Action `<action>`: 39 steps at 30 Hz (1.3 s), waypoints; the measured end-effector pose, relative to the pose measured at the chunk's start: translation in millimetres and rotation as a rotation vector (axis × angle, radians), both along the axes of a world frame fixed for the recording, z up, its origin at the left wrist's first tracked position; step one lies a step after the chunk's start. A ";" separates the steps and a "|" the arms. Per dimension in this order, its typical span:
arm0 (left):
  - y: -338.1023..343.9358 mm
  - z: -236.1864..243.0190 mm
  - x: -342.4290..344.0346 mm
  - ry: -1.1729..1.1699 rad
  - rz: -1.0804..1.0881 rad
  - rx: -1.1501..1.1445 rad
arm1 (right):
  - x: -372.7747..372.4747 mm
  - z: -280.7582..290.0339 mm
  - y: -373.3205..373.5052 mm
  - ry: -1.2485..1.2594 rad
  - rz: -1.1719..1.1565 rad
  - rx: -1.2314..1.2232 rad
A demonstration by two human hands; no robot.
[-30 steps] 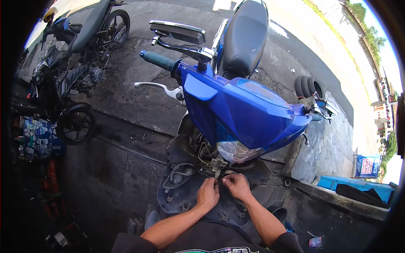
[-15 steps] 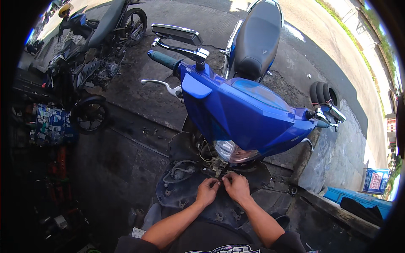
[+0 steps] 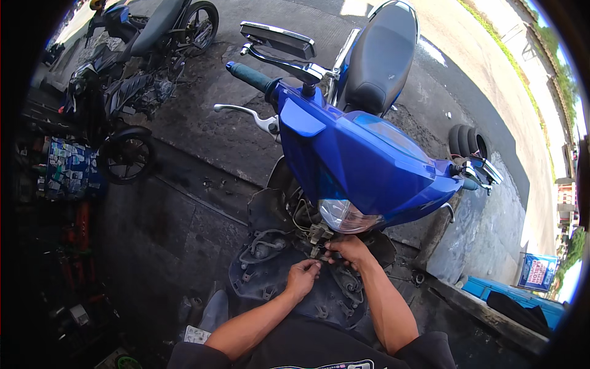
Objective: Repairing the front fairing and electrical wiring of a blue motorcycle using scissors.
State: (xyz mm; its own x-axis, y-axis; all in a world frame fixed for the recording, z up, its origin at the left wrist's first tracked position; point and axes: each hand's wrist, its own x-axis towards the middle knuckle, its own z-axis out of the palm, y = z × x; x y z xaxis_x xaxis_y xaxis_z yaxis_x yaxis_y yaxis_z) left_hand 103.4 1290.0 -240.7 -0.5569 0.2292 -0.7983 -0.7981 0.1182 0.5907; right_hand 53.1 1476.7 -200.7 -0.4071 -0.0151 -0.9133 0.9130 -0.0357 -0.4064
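A blue scooter [image 3: 362, 166] faces me with its front panel off the body. Below its headlight [image 3: 347, 216] hang thin wires and pale connectors [image 3: 319, 232]. My left hand [image 3: 301, 278] is just under them, thumb and fingertips pinched; whatever sits between them is too small to make out. My right hand [image 3: 348, 249] is higher and closer to the headlight, its fingers curled at the wiring, and what they grip is hidden. Beneath both hands lies the dark inner side of a front panel [image 3: 279, 283], with cables [image 3: 261, 243] on its left part.
A second motorbike [image 3: 132, 92] stands at the far left, by a sticker-covered box [image 3: 72, 166]. Tyres [image 3: 468, 141] are stacked at the right, beyond a concrete ledge [image 3: 485, 304]. The scooter's brake lever [image 3: 246, 115] and mirror [image 3: 279, 40] stick out to the left.
My right hand has moved up toward the headlight, away from my left hand, which stays nearly in place with its fingertips pinched. The view has shifted slightly.
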 end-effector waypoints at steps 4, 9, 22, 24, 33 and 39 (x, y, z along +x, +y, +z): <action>-3.7 -1.1 -1.7 -0.084 0.077 0.043 | 12.9 -13.4 -12.1 0.059 -0.084 0.075; -8.9 -6.5 -0.4 -0.175 0.163 0.155 | 8.3 0.4 -19.2 0.130 -0.100 -0.004; -9.8 -6.2 0.5 -0.251 0.196 0.174 | 7.8 -15.1 -29.8 0.097 -0.105 0.049; -9.7 -5.5 1.1 -0.194 0.158 0.194 | 7.3 -15.8 -30.4 0.088 -0.106 0.027; -2.4 -4.1 3.1 -0.144 0.042 0.126 | 9.1 -19.4 -33.6 0.081 -0.131 0.051; -1.9 -4.9 3.8 -0.155 -0.007 0.114 | 3.3 -12.6 -34.1 0.050 -0.114 0.049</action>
